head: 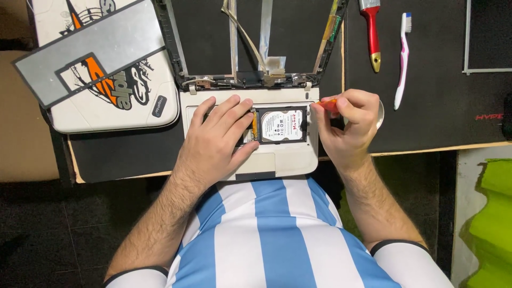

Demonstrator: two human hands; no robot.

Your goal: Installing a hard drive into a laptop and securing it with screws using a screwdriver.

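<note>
counter (426, 128): i see a wooden top with dark mats over it, all the gear sits on those.
laptop base (282, 160): white, opened up, lying at the near edge of the counter right in front of me. bare screen frame (176, 48) stands off its far side with ribbon cables hanging loose.
white lid panel (106, 80): off to the left with a grey bezel piece laid across it, well apart from my hands.
left hand (216, 141): flat on the laptop base, fingers spread, tips touching the left edge of the hard drive. grip is spread, pinching nothing.
right hand (349, 125): at the right edge of the base, grip pressed together on a small orange screwdriver (328, 104), tip pointing toward the drive's right side.
hard drive (281, 125): seated in its bay in the base, label up, between my two hands.
paintbrush (372, 32): red handle, on the mat beyond the right hand.
toothbrush (401, 58): pink and white, just right of the paintbrush.
</note>
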